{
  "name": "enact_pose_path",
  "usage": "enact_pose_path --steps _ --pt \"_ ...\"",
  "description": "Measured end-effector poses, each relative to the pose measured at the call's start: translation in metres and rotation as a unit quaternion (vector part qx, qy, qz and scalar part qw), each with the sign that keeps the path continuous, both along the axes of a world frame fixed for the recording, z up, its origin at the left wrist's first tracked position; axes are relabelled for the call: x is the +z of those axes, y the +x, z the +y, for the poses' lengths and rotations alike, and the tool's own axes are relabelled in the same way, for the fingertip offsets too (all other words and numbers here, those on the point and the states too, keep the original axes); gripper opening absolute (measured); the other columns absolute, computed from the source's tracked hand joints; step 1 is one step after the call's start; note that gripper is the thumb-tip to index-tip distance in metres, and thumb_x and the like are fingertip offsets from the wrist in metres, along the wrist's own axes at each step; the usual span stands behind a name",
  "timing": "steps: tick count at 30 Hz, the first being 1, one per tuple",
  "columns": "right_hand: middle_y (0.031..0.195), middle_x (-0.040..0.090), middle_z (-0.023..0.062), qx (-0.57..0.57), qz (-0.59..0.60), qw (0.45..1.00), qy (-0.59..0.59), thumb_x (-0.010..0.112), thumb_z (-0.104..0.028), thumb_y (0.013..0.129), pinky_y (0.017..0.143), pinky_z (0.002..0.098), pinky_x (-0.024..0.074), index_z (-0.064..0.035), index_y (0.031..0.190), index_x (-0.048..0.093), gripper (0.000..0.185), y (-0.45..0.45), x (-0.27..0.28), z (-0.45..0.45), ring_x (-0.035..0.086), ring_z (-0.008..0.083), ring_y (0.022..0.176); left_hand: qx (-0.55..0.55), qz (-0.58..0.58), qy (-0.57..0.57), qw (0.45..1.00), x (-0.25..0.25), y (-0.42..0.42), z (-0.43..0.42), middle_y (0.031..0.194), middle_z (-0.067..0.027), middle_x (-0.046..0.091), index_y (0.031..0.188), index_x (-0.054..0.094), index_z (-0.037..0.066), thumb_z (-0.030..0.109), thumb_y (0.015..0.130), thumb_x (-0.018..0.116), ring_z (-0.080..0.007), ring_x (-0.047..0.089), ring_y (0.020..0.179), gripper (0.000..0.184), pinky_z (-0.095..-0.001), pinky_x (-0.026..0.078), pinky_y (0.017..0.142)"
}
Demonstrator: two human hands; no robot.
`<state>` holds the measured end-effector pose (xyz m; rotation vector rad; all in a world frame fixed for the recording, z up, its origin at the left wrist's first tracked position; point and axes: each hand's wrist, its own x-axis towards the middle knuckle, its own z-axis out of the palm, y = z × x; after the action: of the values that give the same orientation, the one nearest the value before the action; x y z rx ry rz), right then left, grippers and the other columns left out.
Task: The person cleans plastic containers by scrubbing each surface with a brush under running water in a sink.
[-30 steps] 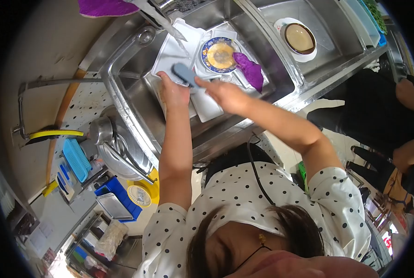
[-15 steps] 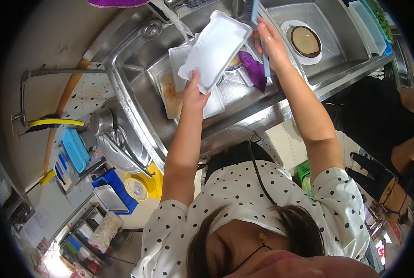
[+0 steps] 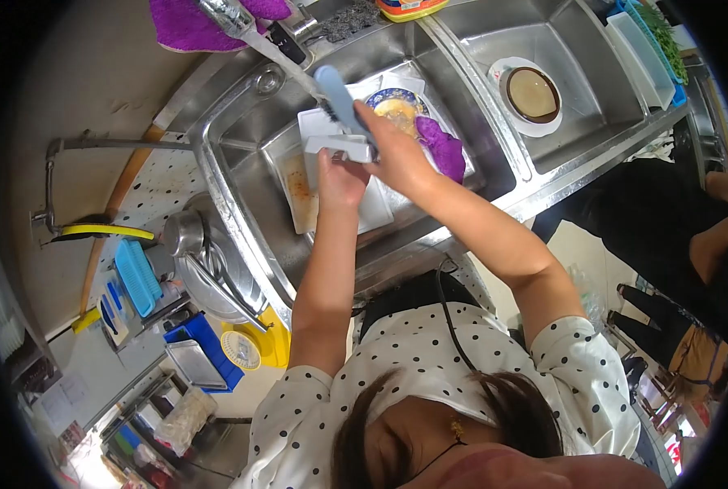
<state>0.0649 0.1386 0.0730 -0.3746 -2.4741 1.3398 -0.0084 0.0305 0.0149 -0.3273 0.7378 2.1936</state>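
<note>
My left hand (image 3: 341, 181) is closed on a white rectangular dish (image 3: 331, 148), tilted nearly edge-on to the camera above the left basin. My right hand (image 3: 398, 159) grips a light blue scrubbing brush (image 3: 338, 91), its dark bristles close to the dish. From the faucet (image 3: 227, 18) a stream of water runs down near the brush head. Below lie white rectangular plates (image 3: 376, 205), one with brown stains (image 3: 300, 183). Beside my right hand are a blue-rimmed round plate (image 3: 419, 104) with yellowish residue and a purple cloth (image 3: 441, 151).
A metal divider (image 3: 482, 102) separates the right basin, where a brown-rimmed bowl (image 3: 533, 94) sits on a white plate (image 3: 553, 124). Another purple cloth (image 3: 185, 24) hangs by the faucet. A metal pot (image 3: 185, 235) stands to the left; a person in black (image 3: 649, 196) is at right.
The brush has swung left from beside the divider to the dish. The dish has tipped from face-on to nearly edge-on and moved lower. The blue-rimmed plate is more exposed.
</note>
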Motion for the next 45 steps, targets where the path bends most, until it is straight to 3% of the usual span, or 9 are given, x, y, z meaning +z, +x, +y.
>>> enact_pose_path --steps 2,8,11,18,20,26,38,42,45 --pt "0.101 0.056 0.0194 0.002 0.033 0.999 0.042 0.073 -0.010 0.065 0.076 0.0429 0.0484 -0.0063 0.138 0.031 0.084 -0.002 -0.012 -0.015 0.058 0.0367 0.091 0.043 -0.018 -0.007 0.999 0.002 0.003 -0.013 0.134 -0.0098 0.042 0.134 0.035 0.008 0.048 0.093 0.033 -0.0286 0.040 0.124 0.057 -0.0470 0.032 0.103" --pt "0.098 0.049 0.0153 0.047 -0.070 0.995 0.048 0.074 -0.017 0.068 0.072 0.0428 0.0488 -0.0103 0.140 0.028 0.086 0.008 0.007 -0.035 0.058 0.0350 0.087 0.045 0.115 0.182 0.975 0.015 0.009 -0.040 0.132 -0.0076 0.045 0.134 0.037 0.009 0.067 0.085 0.037 -0.0276 0.044 0.120 0.075 -0.0425 0.036 0.101" --pt "0.098 0.049 0.0147 0.098 -0.062 0.993 0.022 0.069 -0.023 0.076 0.071 0.0410 0.0482 -0.0100 0.139 0.031 0.074 0.017 0.015 -0.032 0.058 0.0337 0.085 0.073 0.118 -0.045 0.989 0.013 0.007 -0.041 0.133 -0.0109 0.044 0.135 0.035 0.006 0.056 0.089 0.042 -0.0271 0.045 0.120 0.069 -0.0429 0.035 0.103" --pt "0.100 0.062 0.0221 0.050 0.028 0.995 0.077 0.056 -0.006 0.085 0.082 0.0357 0.0474 -0.0057 0.131 0.047 0.047 -0.003 -0.038 0.050 0.061 0.0318 0.091 -0.049 0.202 0.020 0.978 0.021 0.000 -0.045 0.130 -0.0131 0.047 0.134 0.035 0.001 0.011 0.088 0.057 -0.0283 0.046 0.122 0.053 -0.0429 0.039 0.101" --pt "0.096 0.062 0.0242 -0.042 -0.113 0.981 0.155 0.051 -0.015 0.090 0.077 0.0382 0.0495 -0.0075 0.129 0.049 0.040 -0.010 -0.017 0.091 0.062 0.0343 0.085 -0.066 0.192 0.010 0.979 0.024 -0.001 -0.046 0.129 -0.0146 0.047 0.133 0.036 -0.001 -0.003 0.080 0.053 -0.0293 0.046 0.122 0.056 -0.0429 0.039 0.101" --pt "0.095 0.063 0.0199 0.173 -0.131 0.954 0.209 0.044 -0.019 0.094 0.074 0.0412 0.0498 -0.0162 0.133 0.045 0.040 0.014 0.016 0.005 0.062 0.0343 0.082 -0.082 0.114 -0.030 0.990 -0.011 -0.024 -0.043 0.124 -0.0180 0.050 0.130 0.038 -0.005 -0.012 0.069 0.042 -0.0319 0.049 0.116 0.061 -0.0455 0.042 0.098" --pt "0.096 0.063 0.0192 0.079 -0.274 0.941 0.184 0.042 -0.019 0.092 0.071 0.0430 0.0518 -0.0140 0.132 0.045 0.041 -0.010 -0.020 0.074 0.064 0.0328 0.083 -0.102 0.108 -0.055 0.987 -0.016 -0.023 -0.039 0.126 -0.0169 0.049 0.133 0.033 -0.002 -0.011 0.070 0.044 -0.0340 0.047 0.119 0.065 -0.0454 0.043 0.098" --pt "0.077 0.063 0.0200 0.092 -0.113 0.961 0.235 0.050 -0.018 0.089 0.064 0.0419 0.0515 -0.0132 0.132 0.045 0.044 0.009 -0.025 0.047 0.063 0.0359 0.071 -0.064 0.086 -0.072 0.992 0.004 -0.015 -0.017 0.129 -0.0160 0.046 0.134 0.034 0.001 -0.005 0.076 0.051 -0.0337 0.045 0.121 0.061 -0.0501 0.040 0.099" --pt "0.086 0.063 0.0219 0.116 -0.150 0.969 0.156 0.050 -0.016 0.089 0.066 0.0412 0.0513 -0.0154 0.134 0.044 0.045 0.027 0.019 0.011 0.063 0.0341 0.072 -0.035 0.066 0.045 0.996 -0.019 -0.031 -0.019 0.130 -0.0139 0.048 0.133 0.038 0.003 0.027 0.094 0.047 -0.0311 0.047 0.119 0.047 -0.0488 0.036 0.102"
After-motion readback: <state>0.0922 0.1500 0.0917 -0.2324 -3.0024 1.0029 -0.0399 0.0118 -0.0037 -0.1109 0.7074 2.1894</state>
